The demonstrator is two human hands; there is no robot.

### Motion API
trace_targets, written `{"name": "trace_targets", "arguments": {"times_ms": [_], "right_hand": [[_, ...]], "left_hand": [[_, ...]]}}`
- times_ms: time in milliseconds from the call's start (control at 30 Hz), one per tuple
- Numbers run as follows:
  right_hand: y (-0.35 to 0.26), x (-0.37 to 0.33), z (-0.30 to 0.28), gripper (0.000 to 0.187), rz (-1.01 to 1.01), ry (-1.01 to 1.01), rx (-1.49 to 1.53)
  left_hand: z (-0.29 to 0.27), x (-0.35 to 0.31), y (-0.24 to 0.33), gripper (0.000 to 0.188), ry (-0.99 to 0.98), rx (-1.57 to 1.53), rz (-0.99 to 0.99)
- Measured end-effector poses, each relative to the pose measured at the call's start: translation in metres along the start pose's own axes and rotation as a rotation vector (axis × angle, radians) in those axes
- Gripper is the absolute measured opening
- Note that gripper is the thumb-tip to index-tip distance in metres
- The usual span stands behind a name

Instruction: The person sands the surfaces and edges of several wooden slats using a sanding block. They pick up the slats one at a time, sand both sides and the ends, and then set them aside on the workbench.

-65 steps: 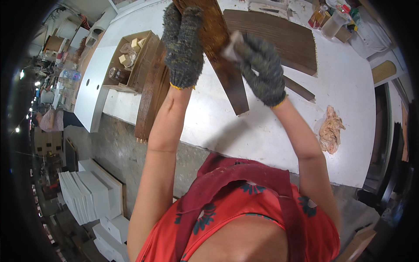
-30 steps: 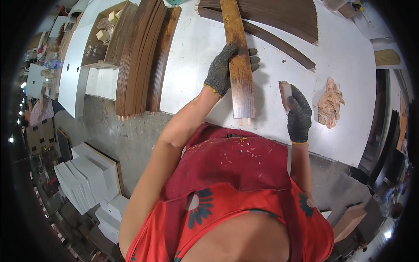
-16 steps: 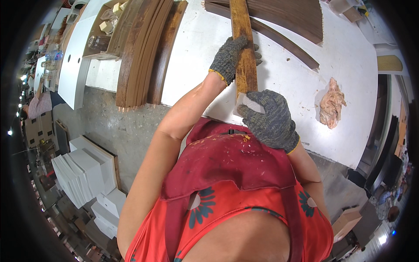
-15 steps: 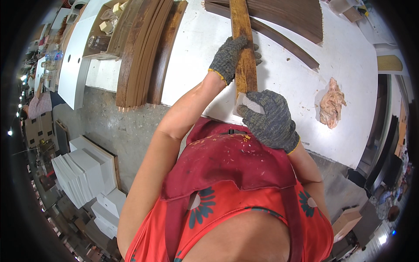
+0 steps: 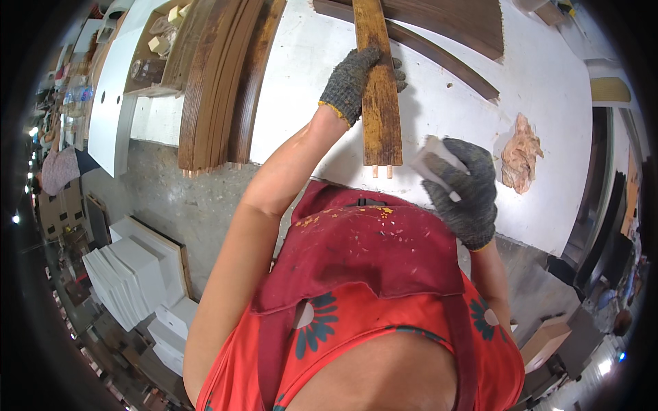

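Observation:
A brown-stained wooden plank (image 5: 381, 113) with two pale dowels at its near end lies lengthwise before me, that end pointing at my apron. My left hand (image 5: 351, 79), in a dark grey knitted glove, is wrapped round it from the left, fingertips showing on the right side. To the right of the plank's end, my gloved right hand (image 5: 466, 188) grips a pale, flat block (image 5: 439, 164) that looks like a sanding block. The block is apart from the plank and slightly blurred.
Beyond the plank lie dark boards (image 5: 445, 24) and a thin curved strip (image 5: 452, 61). A crumpled beige cloth (image 5: 521, 154) rests right on the white table (image 5: 548, 212). Stacked brown planks (image 5: 209, 96) and a wooden box (image 5: 147, 85) stand left; white panels (image 5: 123, 281) stack on the floor.
My right hand has lifted the pale sanding block off the plank's near end and moved right, uncovering the dowels. My left hand still grips the plank, shifted slightly left in view.

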State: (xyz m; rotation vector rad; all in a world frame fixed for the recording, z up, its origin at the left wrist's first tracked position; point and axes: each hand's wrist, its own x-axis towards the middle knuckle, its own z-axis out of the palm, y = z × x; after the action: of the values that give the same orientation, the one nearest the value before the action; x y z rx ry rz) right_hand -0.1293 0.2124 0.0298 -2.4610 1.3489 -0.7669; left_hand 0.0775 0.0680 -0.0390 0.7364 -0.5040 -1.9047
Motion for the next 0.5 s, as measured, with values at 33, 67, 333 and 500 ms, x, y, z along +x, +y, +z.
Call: {"name": "trace_targets", "arguments": {"times_ms": [33,67,333,500], "right_hand": [[-0.004,0.006,0.005,0.041,-0.026,-0.027,0.024],[-0.014,0.016,0.009,0.037,-0.058,-0.024,0.134],[-0.021,0.029,0.018,0.024,-0.181,-0.129,-0.042],[0.005,-0.005,-0.006,0.041,0.007,0.019,-0.149]], "left_hand": [[0.001,0.001,-0.001,0.044,0.011,0.005,-0.007],[0.001,0.003,-0.003,0.044,0.022,0.010,-0.015],[0.001,0.001,0.000,0.043,0.057,-0.016,-0.038],[-0.001,0.008,0.003,0.036,-0.051,-0.191,-0.043]]}}
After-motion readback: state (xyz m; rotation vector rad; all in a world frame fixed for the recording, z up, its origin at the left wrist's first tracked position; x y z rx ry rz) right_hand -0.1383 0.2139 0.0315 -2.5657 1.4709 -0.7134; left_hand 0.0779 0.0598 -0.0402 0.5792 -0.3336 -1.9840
